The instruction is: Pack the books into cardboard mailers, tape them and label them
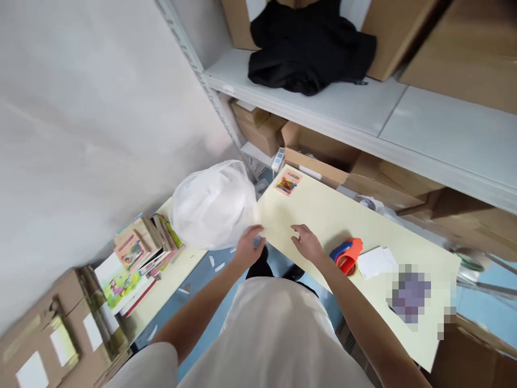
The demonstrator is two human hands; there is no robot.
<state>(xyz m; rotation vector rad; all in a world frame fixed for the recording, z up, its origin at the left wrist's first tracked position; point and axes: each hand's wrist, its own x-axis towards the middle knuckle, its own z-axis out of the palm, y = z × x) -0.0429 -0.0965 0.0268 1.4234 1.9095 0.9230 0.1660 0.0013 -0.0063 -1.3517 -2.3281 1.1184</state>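
My left hand [249, 247] hovers between the pale yellow table and a full white plastic bag [214, 205], close to the bag's right edge. Its fingers are half bent and apart, with nothing visible in them. Over the near edge of the table [323, 210] is my right hand [307, 243], open, thumb and fingers loosely curled and holding nothing. A small pink picture card or booklet [288, 182] lies at the table's far left corner. To the right of my right hand sits an orange and blue tape dispenser [347, 256], beside white paper slips [377, 262].
A grey metal shelf [299, 102] with cardboard boxes [464, 54] and a black garment [309, 46] stands ahead. Books [141, 245] are stacked on a surface at left, near a carton [52, 323]. Paper scraps [219, 267] litter the blue floor. A blurred-out item [411, 296] lies at right.
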